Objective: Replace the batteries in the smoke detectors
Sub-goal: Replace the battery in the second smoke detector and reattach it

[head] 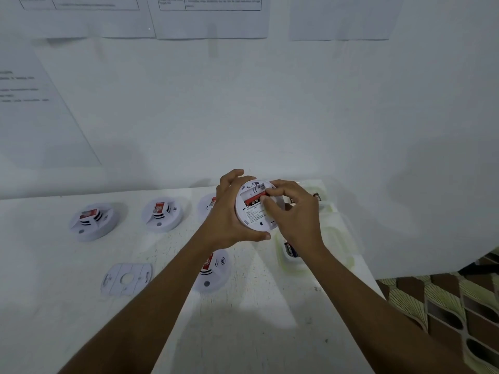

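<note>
Where the row starts at the left, first detector (pixel 91 221): face up on the table (pixel 54 292); its battery bay is hidden, so whether it is done cannot be told.
Mounting plate (pixel 127 279): lies loose near the front edge, probably off the held unit and not yet refitted.
Second detector (pixel 162 214): face up, same doubt.
Third detector (pixel 206 205): half hidden behind the left hand.
Front detector (pixel 216 268): face up, partly under the left forearm.
Left hand (pixel 229 214): fingers curled round the rim of the held detector (pixel 255 220), which is lifted off the table with its back to the camera.
Battery (pixel 252 202): red, lying in the open bay.
Right hand (pixel 294 211): thumb and forefinger pinch the battery's right end; whether it is going in or coming out, I cannot tell.
Tub (pixel 289 264): clear, just to the right, holds a dark battery.
Progress: one unit mid-swap, possibly four to go.
</note>
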